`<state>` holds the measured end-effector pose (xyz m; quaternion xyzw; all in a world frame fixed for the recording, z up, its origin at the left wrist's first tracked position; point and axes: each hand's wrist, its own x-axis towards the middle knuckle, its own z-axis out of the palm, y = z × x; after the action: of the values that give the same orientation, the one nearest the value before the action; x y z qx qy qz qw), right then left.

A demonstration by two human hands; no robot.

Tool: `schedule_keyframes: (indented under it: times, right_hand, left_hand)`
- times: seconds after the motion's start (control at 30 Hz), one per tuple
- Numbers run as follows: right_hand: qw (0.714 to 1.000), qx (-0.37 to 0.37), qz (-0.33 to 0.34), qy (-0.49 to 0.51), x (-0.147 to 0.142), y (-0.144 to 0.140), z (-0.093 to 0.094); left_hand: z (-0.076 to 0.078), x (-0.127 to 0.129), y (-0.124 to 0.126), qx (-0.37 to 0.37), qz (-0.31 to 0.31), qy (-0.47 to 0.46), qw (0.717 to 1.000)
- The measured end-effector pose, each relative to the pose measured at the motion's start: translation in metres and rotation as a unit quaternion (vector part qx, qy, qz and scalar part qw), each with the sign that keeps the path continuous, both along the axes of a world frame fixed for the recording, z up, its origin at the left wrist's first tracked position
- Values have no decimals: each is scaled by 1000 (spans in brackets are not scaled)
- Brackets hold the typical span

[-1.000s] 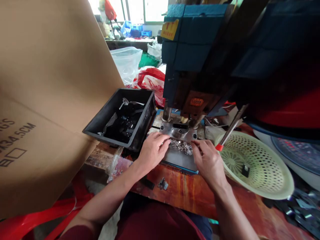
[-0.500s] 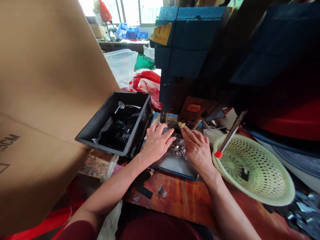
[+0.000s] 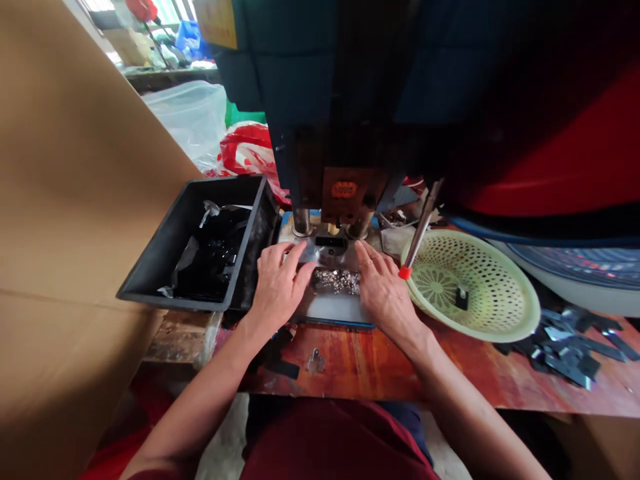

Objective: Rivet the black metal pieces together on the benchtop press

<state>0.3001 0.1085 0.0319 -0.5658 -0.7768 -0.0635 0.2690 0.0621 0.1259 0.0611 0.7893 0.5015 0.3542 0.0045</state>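
Observation:
My left hand [image 3: 280,279] rests at the left side of the press bed, thumb and fingers apart and holding nothing. On the other side of the die, my right hand [image 3: 384,283] lies with its fingers stretched forward, also free of any object. Between the fingertips sits a small black plate [image 3: 331,241] on the metal die block [image 3: 327,255], under the press head [image 3: 345,193]. Shiny metal scraps [image 3: 339,281] are heaped on the bed just in front of the die.
A black bin [image 3: 245,267] of dark parts stands left, beside a large cardboard box [image 3: 75,200]. On the right are a pale green basket [image 3: 500,293] with one part inside, a red-tipped lever [image 3: 420,230] and a pile of dark metal pieces [image 3: 570,347]. A small metal bracket [image 3: 315,361] lies in front.
My hands have drawn apart from the die; the right fingers have come away from its centre. The view has shifted, so the machine and bin appear further left.

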Motion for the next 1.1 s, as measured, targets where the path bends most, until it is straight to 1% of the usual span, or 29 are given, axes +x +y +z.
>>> schedule_keyframes:
  times: [0.1,0.2,0.27,0.37,0.47,0.57,0.67,0.8,0.87,0.93,0.97,1.03,1.1]
  right_hand:
    - [999,12,14,35,16,-32,-5]
    - [998,14,16,59,25,-60,-10]
    - [997,10,22,71,25,-70,-14]
    - [997,4,24,74,20,-71,-17]
    - [999,-10,11,42,16,-66,-20]
    - [1000,-21,15,-5,15,-63,-22]
    - [1000,-18,21,-12,16,-67,-24]
    - [1000,-19,21,-7,14,-71,-24]
    - [1000,-23,16,-12,12,-73,-23]
    - [999,-28,4,-16,9,-74,-21]
    - [999,-34,-2,-20,8,-75,-20]
    - [999,-41,-5,-31,7,-74,-20]
    - [998,-45,-5,-36,6,-72,-20]
  left_hand:
    - [-3,-16,-32,-9,-14,-29,999]
    - [-15,-30,-66,-34,-10,-43,998]
    - [-26,-36,-85,-55,-3,-43,998]
    - [-45,-42,-104,-90,26,-12,996]
    - [-63,-47,-111,-117,57,46,991]
    - [-75,-51,-112,-127,64,77,987]
    - [-80,-53,-112,-140,66,77,985]
    - [-78,-57,-114,-142,80,71,984]
    - [-80,-61,-118,-139,69,67,986]
    - [-85,-66,-124,-139,36,63,988]
    - [-89,-69,-127,-142,17,66,988]
    - [-99,-75,-131,-146,0,71,987]
    - [-109,-81,-132,-174,-12,95,980]
